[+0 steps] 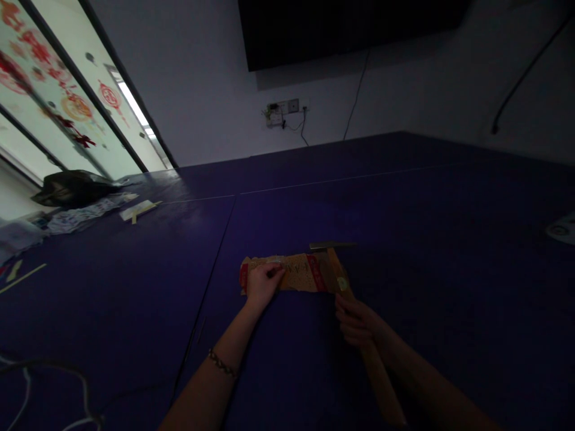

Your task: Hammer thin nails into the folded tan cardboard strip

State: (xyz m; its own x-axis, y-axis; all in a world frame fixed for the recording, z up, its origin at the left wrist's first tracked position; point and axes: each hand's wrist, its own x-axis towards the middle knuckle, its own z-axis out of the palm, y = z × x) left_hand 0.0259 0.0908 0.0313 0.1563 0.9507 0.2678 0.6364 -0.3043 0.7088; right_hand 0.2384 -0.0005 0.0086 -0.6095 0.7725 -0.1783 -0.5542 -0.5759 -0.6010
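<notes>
1. Two bare forearms reach in from the bottom edge over a dark blue worktop [426, 227]; the left wrist wears a beaded bracelet [222, 363].
2. Closest in, the right hand [357, 323] has its fingers clenched around the wooden handle of a hammer [341, 281]. The handle's free end runs back along the forearm toward the camera.
3. From that grip the hammer's shaft slants up and away, crossing the right end of a flat piece of brown cardboard [299, 273]. Its metal head lies crosswise just past the cardboard's far edge.
4. The cardboard lies flat on the worktop in front of both hands, with red printed bands at its left end and near its right end.
5. On the left part of it the left hand [264, 282] presses down, fingers curled with the tips on the surface; whether they pinch something small is too dim to tell.
6. Farther left, pale wooden sticks [20, 275] lie on the worktop, with white cables [27, 383] near the bottom left corner.
7. At the far left edge are a flat pale packet [137, 209], patterned paper [83, 214] and a black bag [72, 187].
8. Beyond stand a wall with a socket panel [285, 111], a dark screen [341, 27] and windows with red paper cuttings [76, 105].
</notes>
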